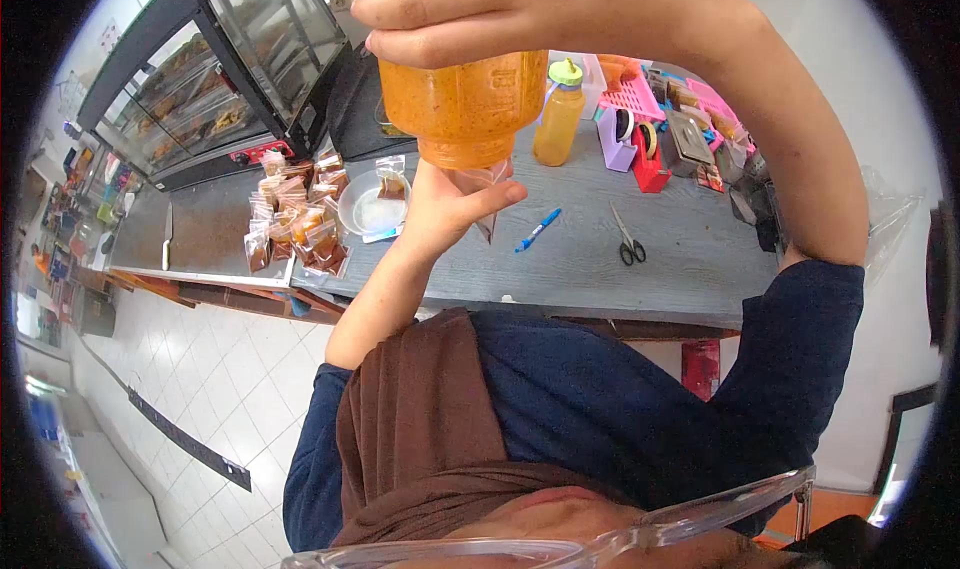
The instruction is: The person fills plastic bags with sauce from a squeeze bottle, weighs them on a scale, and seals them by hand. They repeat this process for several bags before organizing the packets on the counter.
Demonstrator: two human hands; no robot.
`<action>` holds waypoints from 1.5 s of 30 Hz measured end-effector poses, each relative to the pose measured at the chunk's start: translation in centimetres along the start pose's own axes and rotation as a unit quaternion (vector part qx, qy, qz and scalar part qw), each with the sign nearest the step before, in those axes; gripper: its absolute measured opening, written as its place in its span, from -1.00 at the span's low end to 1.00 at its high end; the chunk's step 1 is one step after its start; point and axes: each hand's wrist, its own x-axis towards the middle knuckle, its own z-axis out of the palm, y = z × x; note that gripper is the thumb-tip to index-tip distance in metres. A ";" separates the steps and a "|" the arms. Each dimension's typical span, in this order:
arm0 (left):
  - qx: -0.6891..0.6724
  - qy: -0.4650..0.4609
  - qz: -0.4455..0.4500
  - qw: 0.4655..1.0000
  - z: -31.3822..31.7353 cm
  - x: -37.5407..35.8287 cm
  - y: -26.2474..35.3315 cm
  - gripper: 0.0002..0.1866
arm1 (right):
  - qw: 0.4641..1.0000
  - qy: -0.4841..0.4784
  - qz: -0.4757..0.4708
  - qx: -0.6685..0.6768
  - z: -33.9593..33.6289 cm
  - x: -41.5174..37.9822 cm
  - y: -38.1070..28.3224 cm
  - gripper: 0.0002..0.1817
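Observation:
My right hand [470,17] is wrapped around a large clear bottle [455,99] of orange sauce, held upside down with its neck pointing downward. Just below the neck, my left hand [445,209] grips a small clear plastic bag [488,181], thumb stretched across its front. The bottle's mouth is at the bag's top; whether sauce is flowing cannot be made out. Lying on the grey table near my hands are a blue marker [539,230] and scissors [628,235] with black handles.
Many small filled sachets [300,224] are piled at the left, beside a white bowl [372,209]. A yellow squeeze bottle [559,119] stands behind. Tape dispensers [648,159] and baskets fill the right. A knife [168,239] lies near a glass display warmer [190,94].

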 end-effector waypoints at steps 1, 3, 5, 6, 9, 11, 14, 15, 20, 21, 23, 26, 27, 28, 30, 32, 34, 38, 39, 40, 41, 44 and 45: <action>0.016 0.004 0.001 1.000 0.1 0.0 0.1 -0.40 | 1.000 0.005 -0.002 -0.003 0.4 -0.2 -0.1 -0.64; 0.049 0.010 0.004 0.999 0.2 0.0 0.3 -0.44 | 1.000 0.005 -0.005 -0.006 0.7 -0.3 -0.5 -0.62; 0.041 0.024 0.007 0.999 0.4 0.1 0.3 -0.48 | 0.999 -0.053 -0.003 -0.008 -0.2 -0.2 -0.5 -0.61; 0.037 0.032 0.008 0.999 0.5 0.1 0.3 -0.50 | 0.994 -0.107 0.002 -0.009 -2.0 0.3 -0.6 -0.61; 0.039 0.038 0.008 0.998 0.6 0.3 0.3 -0.50 | 0.988 -0.151 0.009 0.012 -2.7 0.5 -0.7 -0.60; 0.068 0.047 -0.012 0.996 0.5 0.2 0.2 -0.53 | 0.993 -0.118 0.009 0.011 -1.9 0.0 -0.8 -0.60; 0.092 0.046 -0.004 0.995 0.5 0.2 0.3 -0.56 | 0.998 -0.052 0.004 -0.021 -0.1 -0.5 -1.0 -0.63; 0.096 0.046 0.003 0.994 0.5 0.2 0.3 -0.58 | 0.999 -0.044 0.006 -0.026 -0.1 -0.5 -1.0 -0.64; 0.086 0.028 -0.021 0.996 0.3 0.2 0.0 -0.58 | 0.999 -0.038 0.006 -0.034 0.3 -0.8 -1.3 -0.65; 0.078 0.027 -0.017 0.996 0.3 0.2 -0.1 -0.58 | 0.999 -0.033 0.012 -0.023 0.3 -1.0 -1.3 -0.65; 0.056 0.026 -0.007 0.998 0.6 0.3 0.0 -0.58 | 1.000 -0.012 0.013 -0.025 0.8 -1.2 -1.2 -0.65; 0.060 0.024 0.003 0.998 0.5 0.4 -0.2 -0.59 | 0.999 0.011 0.011 -0.038 1.4 -1.3 -1.0 -0.65; 0.067 0.023 0.006 0.997 0.4 0.4 -0.3 -0.59 | 1.000 0.001 0.017 -0.024 0.8 -1.2 -1.1 -0.65; 0.060 0.022 0.005 0.998 0.5 0.4 -0.3 -0.58 | 1.000 0.000 0.018 -0.019 0.7 -1.2 -1.1 -0.65; 0.047 0.020 0.003 0.999 0.7 0.4 0.0 -0.57 | 1.000 0.009 0.016 -0.017 1.1 -1.2 -1.0 -0.66; 0.048 0.008 0.005 0.999 0.5 0.4 -0.2 -0.56 | 1.000 0.021 0.013 -0.019 1.4 -1.2 -1.0 -0.66; 0.049 0.007 0.007 0.999 0.5 0.4 -0.2 -0.56 | 1.000 0.022 0.014 -0.013 1.3 -1.2 -1.0 -0.67; 0.032 0.008 0.010 0.999 0.7 0.3 0.1 -0.56 | 1.000 0.005 0.018 -0.003 0.6 -1.1 -1.0 -0.68; 0.023 0.003 0.011 1.000 0.7 0.3 0.1 -0.56 | 1.000 0.000 0.020 -0.003 0.4 -1.1 -1.0 -0.68; 0.027 0.002 0.009 1.000 0.7 0.3 0.1 -0.55 | 1.000 -0.002 0.020 -0.001 0.3 -1.0 -1.0 -0.68; 0.030 0.002 0.007 1.000 0.6 0.3 0.1 -0.54 | 1.000 -0.004 0.021 0.000 0.2 -1.0 -1.0 -0.68; 0.027 0.003 0.007 1.000 0.6 0.2 0.1 -0.52 | 1.000 -0.010 0.025 0.010 0.0 -0.9 -1.0 -0.68; 0.024 0.003 0.008 1.000 0.7 0.2 0.1 -0.51 | 0.999 -0.016 0.027 0.015 -0.3 -0.9 -1.1 -0.68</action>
